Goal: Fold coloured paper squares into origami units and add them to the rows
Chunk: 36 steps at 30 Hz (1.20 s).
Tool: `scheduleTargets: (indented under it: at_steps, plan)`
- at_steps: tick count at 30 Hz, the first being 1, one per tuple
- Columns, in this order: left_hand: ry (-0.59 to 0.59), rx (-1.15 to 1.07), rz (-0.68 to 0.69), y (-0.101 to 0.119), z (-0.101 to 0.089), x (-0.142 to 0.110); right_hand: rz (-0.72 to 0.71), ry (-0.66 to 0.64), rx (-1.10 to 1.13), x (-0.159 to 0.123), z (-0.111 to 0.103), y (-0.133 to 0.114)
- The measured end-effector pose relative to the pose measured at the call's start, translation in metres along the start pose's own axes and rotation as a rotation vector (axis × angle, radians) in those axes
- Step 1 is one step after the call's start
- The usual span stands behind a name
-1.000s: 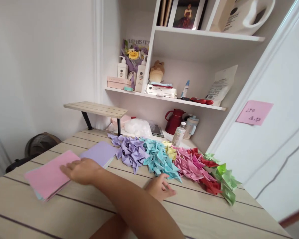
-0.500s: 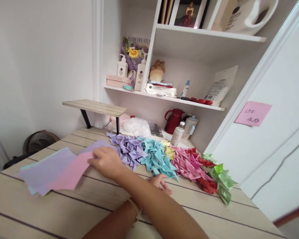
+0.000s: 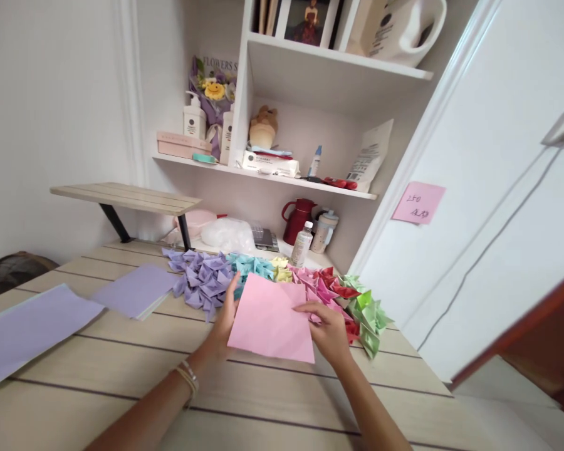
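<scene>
A square sheet of pink paper (image 3: 271, 322) is held up above the table between my two hands. My left hand (image 3: 225, 321) grips its left edge, thumb up and fingers hidden behind the sheet. At the right edge, my right hand (image 3: 329, 331) pinches the paper, index finger lying on its front. Beyond the sheet lie folded paper pieces grouped by colour: purple pieces (image 3: 205, 280), blue pieces (image 3: 254, 264), yellow pieces (image 3: 281, 269), pink pieces (image 3: 310, 280), red pieces (image 3: 343, 288) and green pieces (image 3: 369, 319). The sheet covers part of the blue and pink groups.
Purple paper sheets (image 3: 134, 291) and another purple-topped stack (image 3: 32, 329) lie on the left of the slatted table (image 3: 169, 376). A small raised stand (image 3: 126, 195) is at the back left. Behind the folded pieces stand a clear bottle (image 3: 302, 244) and a red jug (image 3: 298, 222).
My right hand has brought the pink sheet from the left stack to the middle. My left hand, formerly under the right arm, now holds its left edge. The view has turned right.
</scene>
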<state>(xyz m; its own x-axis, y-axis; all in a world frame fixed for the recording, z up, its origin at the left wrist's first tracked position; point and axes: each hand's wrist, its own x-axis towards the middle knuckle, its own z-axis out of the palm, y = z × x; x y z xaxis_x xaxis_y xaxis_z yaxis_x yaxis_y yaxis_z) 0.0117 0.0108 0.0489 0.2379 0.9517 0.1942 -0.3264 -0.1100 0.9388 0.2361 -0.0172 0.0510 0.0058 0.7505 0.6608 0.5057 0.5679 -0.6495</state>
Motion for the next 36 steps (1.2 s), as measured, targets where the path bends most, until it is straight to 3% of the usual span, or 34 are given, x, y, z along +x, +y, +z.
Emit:
scheduleTargets:
  at_steps: [3, 7, 10, 14, 18, 21, 24, 31, 36]
  plan:
    - [-0.132, 0.123, 0.082, 0.003, -0.002, 0.003, 0.135, -0.019, 0.151, -0.002, -0.005, 0.01]
    - [-0.133, 0.361, 0.183, 0.001, -0.006, 0.007, 0.172, -0.15, 0.313, -0.001, -0.005, 0.004]
    - [-0.051, 0.343, 0.193, -0.002, -0.004, 0.01, 0.216, -0.212, 0.355, -0.002, 0.001, -0.004]
    - [0.079, 0.155, 0.09, -0.003, 0.002, 0.011, 0.366, -0.073, 0.495, -0.005, 0.02, -0.006]
    - [0.204, 0.033, 0.148, -0.005, 0.003, 0.011, 0.439, 0.007, 0.65, -0.01, 0.036, -0.01]
    - [0.246, 0.014, 0.2, -0.006, 0.001, 0.012, 0.399, -0.043, 0.613, -0.014, 0.041, -0.016]
    - [0.219, 0.001, 0.146, -0.004, 0.003, 0.01, 0.296, -0.162, 0.51, -0.017, 0.039, -0.023]
    - [0.24, -0.099, 0.036, 0.001, 0.01, 0.006, 0.001, -0.381, 0.002, -0.015, 0.024, -0.036]
    - [0.253, 0.028, 0.083, -0.004, 0.003, 0.009, -0.049, -0.407, 0.002, -0.012, 0.023, -0.033]
